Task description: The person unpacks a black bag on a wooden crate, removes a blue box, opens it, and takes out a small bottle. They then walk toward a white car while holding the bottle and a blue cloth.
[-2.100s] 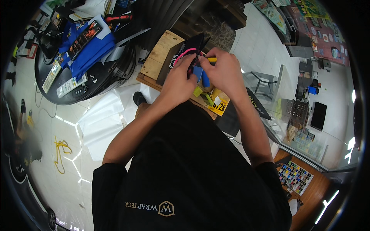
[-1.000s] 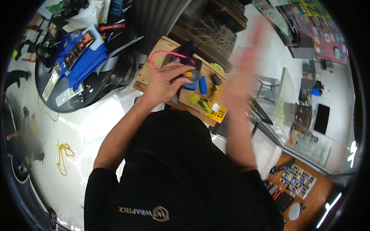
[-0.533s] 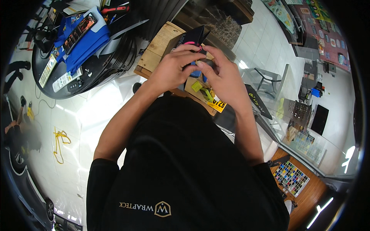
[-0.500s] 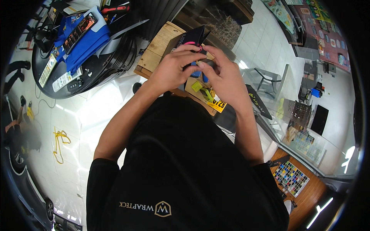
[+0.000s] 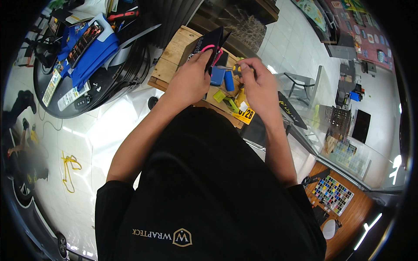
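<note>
Over wood tbl point(image 5: 177, 42), L hand point(image 5: 188, 81) holds blk bag point(image 5: 210, 40), R hand point(image 5: 260, 82) holds screwdriver point(image 5: 236, 69).

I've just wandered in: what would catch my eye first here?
Probably the bright pink cord on the black bag, near top centre, with the person's left hand against the bag. Just right of it, the right hand grips a yellow-and-black screwdriver. Then the vivid blue cloth at upper left, on a cluttered round black table.
</note>
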Demonstrator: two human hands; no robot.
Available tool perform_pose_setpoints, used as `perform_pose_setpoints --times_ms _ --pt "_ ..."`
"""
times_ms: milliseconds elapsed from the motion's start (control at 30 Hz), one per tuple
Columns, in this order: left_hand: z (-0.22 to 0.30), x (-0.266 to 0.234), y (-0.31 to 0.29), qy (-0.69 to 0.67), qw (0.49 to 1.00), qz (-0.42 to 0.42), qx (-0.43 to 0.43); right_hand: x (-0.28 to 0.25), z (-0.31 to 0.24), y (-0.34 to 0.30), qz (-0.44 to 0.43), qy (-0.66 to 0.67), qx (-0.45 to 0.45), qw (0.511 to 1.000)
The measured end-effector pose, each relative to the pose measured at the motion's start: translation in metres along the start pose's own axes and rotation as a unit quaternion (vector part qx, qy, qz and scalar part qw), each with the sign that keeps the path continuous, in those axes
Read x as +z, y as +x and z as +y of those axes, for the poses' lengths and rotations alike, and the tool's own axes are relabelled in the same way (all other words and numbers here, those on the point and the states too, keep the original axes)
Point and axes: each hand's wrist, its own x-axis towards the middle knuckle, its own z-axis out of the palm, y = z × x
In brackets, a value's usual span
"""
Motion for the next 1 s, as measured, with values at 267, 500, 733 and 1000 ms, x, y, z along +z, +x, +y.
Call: perform_pose_setpoints --times_ms 267,500,733,1000 --pt "0.021 -0.001 0.003 0.077 0.996 -0.031 -0.031 0.013 0.009 0.001 0.011 0.066 0.014 0.998" --pt "0.013 0.011 -0.003 0.078 0.997 -0.001 -0.025 0.017 -0.005 0.000 0.066 -0.045 -0.034 0.996" --pt "0.015 0.008 -0.004 0.044 0.997 0.011 -0.067 0.020 0.002 0.003 0.077 -0.064 -0.106 0.989" --pt "0.014 0.009 -0.003 0.053 0.996 0.009 -0.064 0.024 -0.003 0.000 0.065 -0.070 -0.110 0.989"
